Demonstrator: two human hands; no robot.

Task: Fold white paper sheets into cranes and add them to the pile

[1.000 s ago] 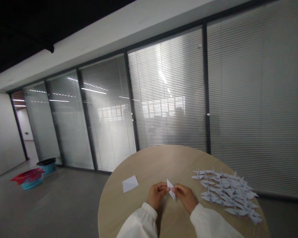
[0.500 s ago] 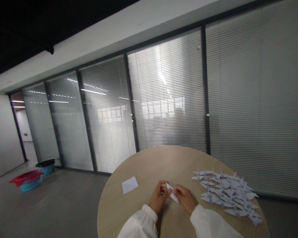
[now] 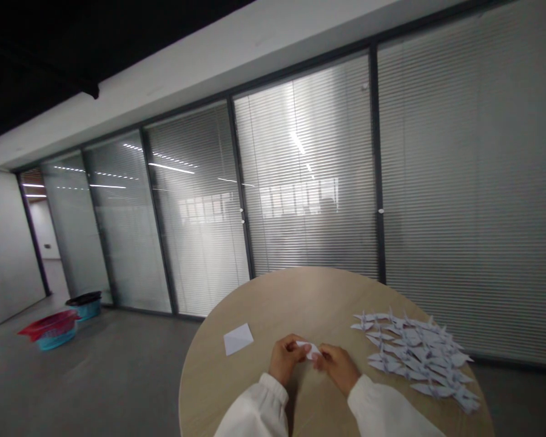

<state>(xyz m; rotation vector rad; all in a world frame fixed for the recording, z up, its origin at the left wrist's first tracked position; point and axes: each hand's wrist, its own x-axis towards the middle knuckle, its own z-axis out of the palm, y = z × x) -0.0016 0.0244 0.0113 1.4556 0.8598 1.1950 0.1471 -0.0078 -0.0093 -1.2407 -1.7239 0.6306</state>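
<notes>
Between my two hands is a small piece of folded white paper [image 3: 312,350], pinched from both sides above the table. My left hand [image 3: 286,359] grips its left end with thumb and fingers. On the opposite end, my right hand [image 3: 337,365] is closed with thumb and forefinger on the paper. My fingers cover part of the folds. To the left lies a creased square of white paper [image 3: 238,338], flat on the wood. Right of my hands, a group of folded paper cranes [image 3: 418,355] sits in close rows.
The round wooden table [image 3: 318,291] has a curved edge all around my work. A glass partition with blinds [image 3: 309,158] stands behind it. On the floor at left are a basket with a red liner [image 3: 50,328] and one with a black liner [image 3: 85,305].
The folded paper has turned from a steep slant to a flatter one, and less of it shows. My right fingers have shifted slightly left; the loose square and the cranes are unmoved.
</notes>
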